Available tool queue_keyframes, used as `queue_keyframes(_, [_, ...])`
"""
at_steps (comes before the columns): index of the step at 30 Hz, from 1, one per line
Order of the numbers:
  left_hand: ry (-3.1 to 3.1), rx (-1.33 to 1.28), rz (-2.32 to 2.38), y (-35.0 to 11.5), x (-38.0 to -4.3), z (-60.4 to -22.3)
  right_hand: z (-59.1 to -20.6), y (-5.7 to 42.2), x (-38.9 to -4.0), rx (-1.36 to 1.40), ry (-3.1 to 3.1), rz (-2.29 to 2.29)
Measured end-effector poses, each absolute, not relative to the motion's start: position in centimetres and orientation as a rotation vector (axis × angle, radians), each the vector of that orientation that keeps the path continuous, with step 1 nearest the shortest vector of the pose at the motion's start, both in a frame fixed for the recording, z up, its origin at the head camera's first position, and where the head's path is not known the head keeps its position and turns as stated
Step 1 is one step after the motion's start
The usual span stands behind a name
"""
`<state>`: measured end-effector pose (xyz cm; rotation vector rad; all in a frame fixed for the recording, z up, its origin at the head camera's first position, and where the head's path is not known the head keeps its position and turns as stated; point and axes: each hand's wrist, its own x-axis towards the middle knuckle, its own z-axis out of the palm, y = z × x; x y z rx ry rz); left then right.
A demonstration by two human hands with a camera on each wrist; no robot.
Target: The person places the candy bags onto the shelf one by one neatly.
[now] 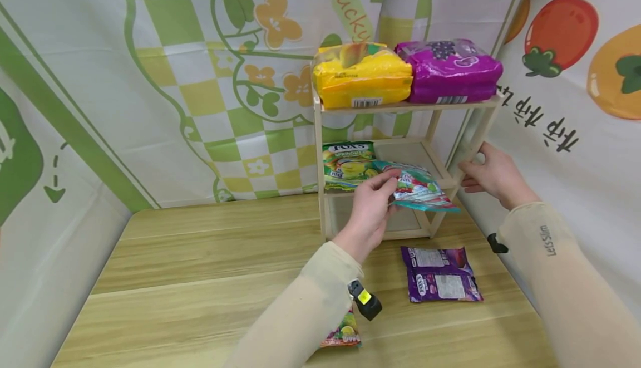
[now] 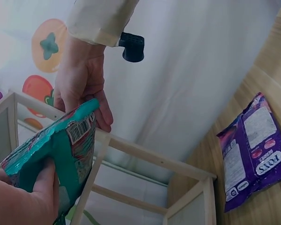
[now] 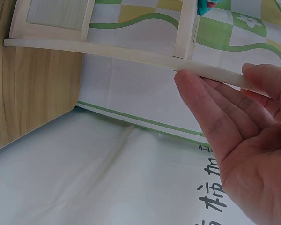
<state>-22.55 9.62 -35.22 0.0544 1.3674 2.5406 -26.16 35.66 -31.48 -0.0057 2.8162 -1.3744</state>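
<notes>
Presently, one teal candy bag [image 1: 423,187] is held at the front of the middle tier of a three-tier wooden rack [image 1: 408,153]; whether the tier is touched by it cannot be told. The bag is pinched at its left end between the thumb and fingers of the left hand [image 1: 373,206]; a barcode is shown in the left wrist view. The rack's right front post [image 1: 479,134] is gripped by the right hand [image 1: 496,173], the thumb being set on one side and the fingers on the other.

Top tier: one yellow bag [image 1: 368,81], placed at left; one purple bag with a grape print [image 1: 450,73], placed just beside it at right. Middle tier: one green Fox's bag [image 1: 348,162], propped upright at left, its right edge partly covered by the teal bag.

Tabletop [image 1: 200,301]: one purple Fox's bag [image 1: 440,273], laid flat near the rack's right front foot, pale label panels turned up; one multicoloured bag [image 1: 345,334], mostly hidden by the left sleeve [image 1: 310,307].
</notes>
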Motion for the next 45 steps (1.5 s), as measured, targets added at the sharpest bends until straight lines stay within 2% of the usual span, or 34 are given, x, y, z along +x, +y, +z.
queue_keyframes(17, [1.414,0.192,2.404,9.5,-22.1,-34.5,-31.4,35.6,-26.4,0.002,2.816,-1.362])
queue_keyframes(32, [2.669,0.436,1.812,9.7,-22.2,-34.9,-31.4,35.6,-26.4,0.006,2.810,-1.355])
queue_keyframes(39, [3.101,0.643,1.490,9.3,-22.0,-35.5,-31.5,35.7,-26.3,0.000,2.808,-1.367])
queue_keyframes(45, [3.394,0.946,1.138,8.9,-22.7,-36.0,-31.5,35.7,-26.2,-0.007,2.805,-1.382])
